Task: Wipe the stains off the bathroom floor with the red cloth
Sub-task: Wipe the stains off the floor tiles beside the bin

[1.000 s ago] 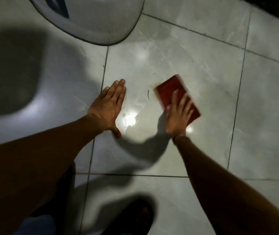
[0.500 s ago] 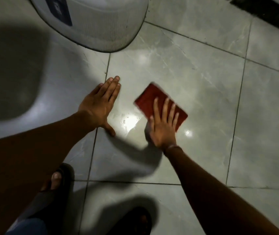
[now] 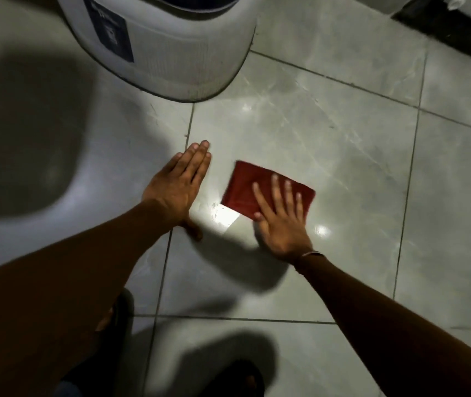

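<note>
Red cloth (image 3: pixel 250 187), folded to a flat rectangle, lies on the pale tiled bathroom floor (image 3: pixel 343 144), inside 1 large tile and just right of the grout line (image 3: pixel 189 130). The right hand (image 3: pixel 281 222) presses it down with fingers (image 3: pixel 275 190) spread flat over its near-right part; the hand is open, palm down, not gripping. The left hand (image 3: pixel 178 187), also open and flat with fingers together, rests on the floor across that grout line, close to the cloth but apart from it, apparently as a brace.

Compared with 1.0 s ago, the cloth has slid toward the left hand and nearer the person, and the dark curved mark and brownish smear then visible at its edge no longer show; the stroke has probably covered or lifted them. Which of the 2 cannot be told while the cloth lies there.

A bright glare patch (image 3: pixel 225 217) sits at the cloth's near corner and hides any residue there. The white round appliance base (image 3: pixel 188 67) is cut off at the top. The cloth's edges are motion-blurred. The feet (image 3: pixel 247 379) at the bottom lie in deep shadow.
</note>
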A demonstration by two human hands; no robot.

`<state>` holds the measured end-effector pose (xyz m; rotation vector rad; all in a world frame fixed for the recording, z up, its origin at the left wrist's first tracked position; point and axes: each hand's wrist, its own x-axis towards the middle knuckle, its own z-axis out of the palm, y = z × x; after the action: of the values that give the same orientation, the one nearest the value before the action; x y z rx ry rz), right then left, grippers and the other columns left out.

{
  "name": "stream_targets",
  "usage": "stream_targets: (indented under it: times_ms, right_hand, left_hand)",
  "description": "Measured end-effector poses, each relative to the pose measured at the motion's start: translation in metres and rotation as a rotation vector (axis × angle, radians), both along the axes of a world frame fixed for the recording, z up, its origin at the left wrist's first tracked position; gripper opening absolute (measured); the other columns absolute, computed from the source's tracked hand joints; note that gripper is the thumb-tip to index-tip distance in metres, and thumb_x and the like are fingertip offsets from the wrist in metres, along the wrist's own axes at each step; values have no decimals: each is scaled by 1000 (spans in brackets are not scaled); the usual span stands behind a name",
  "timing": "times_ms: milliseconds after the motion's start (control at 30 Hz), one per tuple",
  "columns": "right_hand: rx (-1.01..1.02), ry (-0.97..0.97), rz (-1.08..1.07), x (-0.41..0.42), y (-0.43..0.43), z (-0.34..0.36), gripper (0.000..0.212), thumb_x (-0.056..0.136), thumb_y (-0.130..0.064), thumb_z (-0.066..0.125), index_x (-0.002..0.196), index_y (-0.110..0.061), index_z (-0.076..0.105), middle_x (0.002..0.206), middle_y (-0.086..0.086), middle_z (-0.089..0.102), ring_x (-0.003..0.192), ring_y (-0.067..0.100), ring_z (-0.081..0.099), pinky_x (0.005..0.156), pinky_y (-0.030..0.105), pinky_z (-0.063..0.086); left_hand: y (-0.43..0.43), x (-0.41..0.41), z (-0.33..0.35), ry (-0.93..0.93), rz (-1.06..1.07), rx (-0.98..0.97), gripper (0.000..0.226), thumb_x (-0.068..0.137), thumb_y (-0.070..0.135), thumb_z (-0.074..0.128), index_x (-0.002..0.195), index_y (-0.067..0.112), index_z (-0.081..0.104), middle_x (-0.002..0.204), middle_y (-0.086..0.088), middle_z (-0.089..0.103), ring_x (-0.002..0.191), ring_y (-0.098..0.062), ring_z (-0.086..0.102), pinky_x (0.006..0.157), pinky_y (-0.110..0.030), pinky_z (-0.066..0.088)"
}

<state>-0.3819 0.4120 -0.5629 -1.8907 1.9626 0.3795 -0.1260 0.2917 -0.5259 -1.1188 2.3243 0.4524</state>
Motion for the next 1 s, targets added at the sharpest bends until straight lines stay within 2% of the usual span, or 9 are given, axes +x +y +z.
stream_targets:
  times_ms: [167,233,367,400,533,667,800,933,1000]
  right_hand:
    - [-75,103,-664,-48,-82,-11,69,107,-53,27,171,-35,7,180,15,-2,165,46,0,129,73,9]
    - [-90,67,-551,-20,-97,-15,71,104,-52,24,171,-35,7,180,16,-1,165,48,0,128,75,6]
    - [-31,-25,166,-14,2,-1,66,106,-52,27,170,-39,13,181,11,4,166,42,5,131,67,13]
    - [-31,-2,170,-29,5,-1,67,106,-53,27,170,-40,13,181,10,3,167,40,5,132,65,15]
    - [4,46,-379,-25,-48,-1,70,110,-48,38,171,-33,6,180,15,-5,165,47,-2,130,71,10]
    - [-49,-36,91,-22,-20,4,69,109,-51,33,170,-40,3,181,8,-6,167,40,-1,132,66,14]
    - [-20,-11,-394,15,-53,0,76,108,-57,37,170,-38,-1,180,10,-13,165,45,-10,131,70,2]
    - [-93,-10,31,19,-39,-8,73,106,-65,25,170,-40,2,181,7,-6,167,41,-5,131,69,6]
    - [-63,-16,-148,12,-47,-7,73,106,-68,23,170,-40,1,181,7,-9,167,40,-7,131,69,6]
  left_hand:
    - [1,3,-6,58,-22,-37,181,39,103,64,163,2,-22,173,-19,-28,165,-36,-16,136,-45,3]
    - [0,5,-6,73,-29,-34,180,40,102,65,164,2,-19,174,-19,-26,165,-36,-13,136,-45,6]
    - [1,4,0,46,-39,-39,178,44,102,63,163,1,-21,173,-20,-28,164,-36,-16,136,-44,3]
    - [2,4,0,31,-40,-37,178,44,102,62,163,1,-22,173,-20,-29,164,-36,-17,136,-44,2]
    - [4,3,-1,24,-56,-50,178,44,103,61,162,0,-24,172,-21,-30,164,-37,-17,136,-44,3]
    - [4,3,0,0,-50,-72,178,45,104,59,162,0,-24,172,-22,-30,164,-37,-18,136,-45,2]
    - [5,7,-3,43,-54,-72,176,45,107,54,162,0,-23,172,-22,-29,164,-38,-17,136,-46,4]
    - [5,8,-2,34,-63,-91,175,46,107,51,162,-1,-23,172,-23,-29,164,-39,-16,136,-46,5]
    - [6,8,0,43,-52,-74,174,47,106,53,163,-1,-22,172,-22,-28,164,-38,-17,136,-46,4]
